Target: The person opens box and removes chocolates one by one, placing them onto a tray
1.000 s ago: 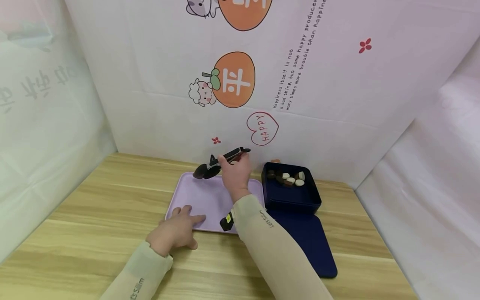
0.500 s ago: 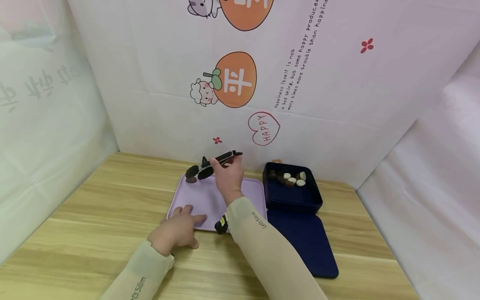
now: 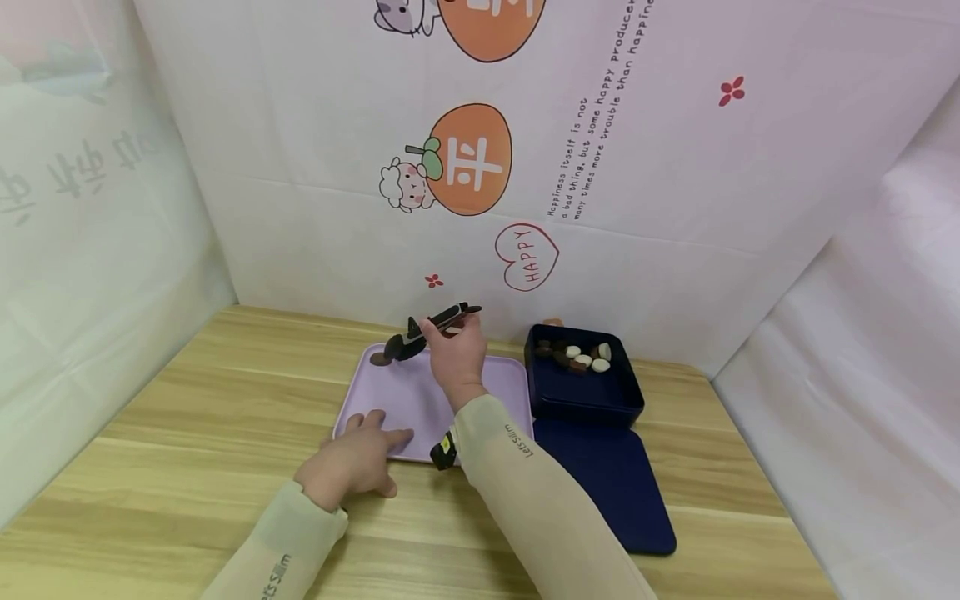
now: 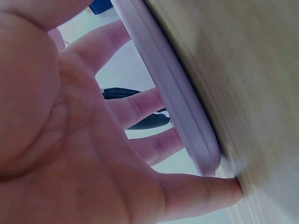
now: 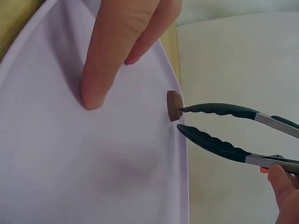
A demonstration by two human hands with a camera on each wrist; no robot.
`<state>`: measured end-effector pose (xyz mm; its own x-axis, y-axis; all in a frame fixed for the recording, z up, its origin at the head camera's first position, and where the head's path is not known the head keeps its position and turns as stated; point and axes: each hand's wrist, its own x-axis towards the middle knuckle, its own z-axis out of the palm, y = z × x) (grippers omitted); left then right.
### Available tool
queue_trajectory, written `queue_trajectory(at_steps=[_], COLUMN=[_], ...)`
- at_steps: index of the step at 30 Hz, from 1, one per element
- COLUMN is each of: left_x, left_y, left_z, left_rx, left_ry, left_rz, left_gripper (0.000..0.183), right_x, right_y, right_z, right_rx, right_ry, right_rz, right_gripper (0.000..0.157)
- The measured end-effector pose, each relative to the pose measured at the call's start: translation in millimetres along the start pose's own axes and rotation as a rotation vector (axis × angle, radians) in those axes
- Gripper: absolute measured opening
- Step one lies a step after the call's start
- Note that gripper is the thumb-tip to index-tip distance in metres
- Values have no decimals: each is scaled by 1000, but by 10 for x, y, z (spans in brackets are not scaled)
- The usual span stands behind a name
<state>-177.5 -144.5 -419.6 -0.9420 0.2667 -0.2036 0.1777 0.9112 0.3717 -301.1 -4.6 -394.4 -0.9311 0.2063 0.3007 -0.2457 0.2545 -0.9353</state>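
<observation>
My right hand grips a pair of black-headed tongs over the far left of a lilac tray. A dark brown, rounded chocolate-like piece lies in the tray's far left corner, just left of the tong heads. In the right wrist view the tongs stand spread, one tip right at the brown piece. My left hand rests on the tray's near left corner with fingers spread; in the left wrist view its fingers reach over the tray rim.
A navy box stands right of the tray, with several brown and white pieces at its far end. Its flat navy lid lies in front on the wooden table. A printed white cloth rises behind.
The tongs went left and spread, then shifted slightly right with their heads closer together. The brown piece now shows separately on the tray. My left hand has kept its place.
</observation>
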Motion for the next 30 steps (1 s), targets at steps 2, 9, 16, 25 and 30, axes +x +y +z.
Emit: queue_trajectory(at_steps=[2, 9, 16, 25, 30], left_x=[4, 2, -10, -18, -29], left_y=[0, 5, 14, 23, 21], left_z=[4, 4, -8, -16, -16], left_rx=[-1, -3, -4, 0, -18], left_ry=[0, 0, -1, -1, -3], left_rz=[1, -1, 1, 7, -5], left_gripper=[81, 82, 82, 85, 84], right_x=[3, 98, 314, 767, 933], right_y=[-1, -15, -106, -274, -279], right_z=[-3, -113, -560, -1615, -2203], right_rx=[3, -11, -17, -143, -242], right_ry=[4, 22, 50, 204, 230], right_rz=[0, -15, -65, -64, 10], right_gripper=[43, 48, 48, 54, 60])
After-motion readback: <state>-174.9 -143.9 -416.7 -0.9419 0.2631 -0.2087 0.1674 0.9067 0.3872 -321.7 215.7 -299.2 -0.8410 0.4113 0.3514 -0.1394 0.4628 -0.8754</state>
